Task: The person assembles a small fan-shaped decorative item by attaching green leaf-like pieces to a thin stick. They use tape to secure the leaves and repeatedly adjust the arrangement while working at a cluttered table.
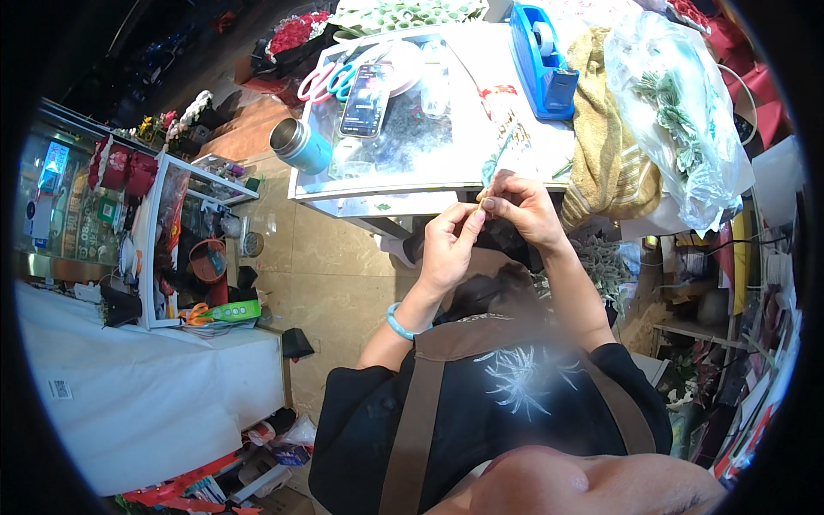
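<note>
A slim green leaf (492, 167) on a thin stem points up from between my hands, just over the near edge of the white table (403, 189). My left hand (453, 245) pinches the lower end of the stem between thumb and fingers; a pale blue bangle circles that wrist. Close beside it, my right hand (530, 213) also pinches the stem, its fingertips nearly touching the left ones. The exact spot each fingertip grips is too small to make out. Small red bits (499, 91) lie on the table beyond the leaf.
A blue tape dispenser (558, 86), a tan towel (592, 129) and a clear plastic bag with green leaves (678, 129) lie to the right. Leftward are a phone (366, 101), scissors (318, 83) and an open blue flask (302, 148) at the table's corner.
</note>
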{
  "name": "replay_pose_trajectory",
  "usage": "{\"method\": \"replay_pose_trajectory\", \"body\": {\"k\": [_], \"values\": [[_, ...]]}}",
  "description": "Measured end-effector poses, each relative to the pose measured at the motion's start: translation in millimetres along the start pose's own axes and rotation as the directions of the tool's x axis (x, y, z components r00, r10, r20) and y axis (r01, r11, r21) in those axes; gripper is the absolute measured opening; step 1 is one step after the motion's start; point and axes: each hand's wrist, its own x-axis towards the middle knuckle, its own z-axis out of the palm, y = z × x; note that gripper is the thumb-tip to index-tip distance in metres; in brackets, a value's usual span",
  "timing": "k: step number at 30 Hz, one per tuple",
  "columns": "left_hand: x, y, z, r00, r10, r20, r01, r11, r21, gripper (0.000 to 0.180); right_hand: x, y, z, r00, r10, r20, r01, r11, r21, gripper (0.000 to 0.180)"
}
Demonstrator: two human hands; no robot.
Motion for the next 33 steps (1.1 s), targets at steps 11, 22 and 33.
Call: {"method": "replay_pose_trajectory", "body": {"k": [11, 22, 33], "values": [[-0.5, 2.8, -6.8, 0.976, -0.095, 0.194, 0.143, 0.956, -0.255, 0.023, -7.0, 2.7, 4.1, 0.983, 0.179, 0.049, -0.186, 0.95, 0.25, 0.013], [6.2, -6.7, 5.7, 0.997, 0.039, 0.059, -0.031, 0.99, -0.14, 0.025, -14.0, 0.4, 11.1, 0.985, -0.03, -0.171, 0.038, 0.998, 0.042, 0.009], [0.8, -13.7, 9.2, 0.99, 0.127, -0.059, -0.13, 0.99, -0.047, 0.034, -7.9, -6.1, 6.0, 0.989, 0.15, -0.011, -0.148, 0.982, 0.117, 0.016]]}}
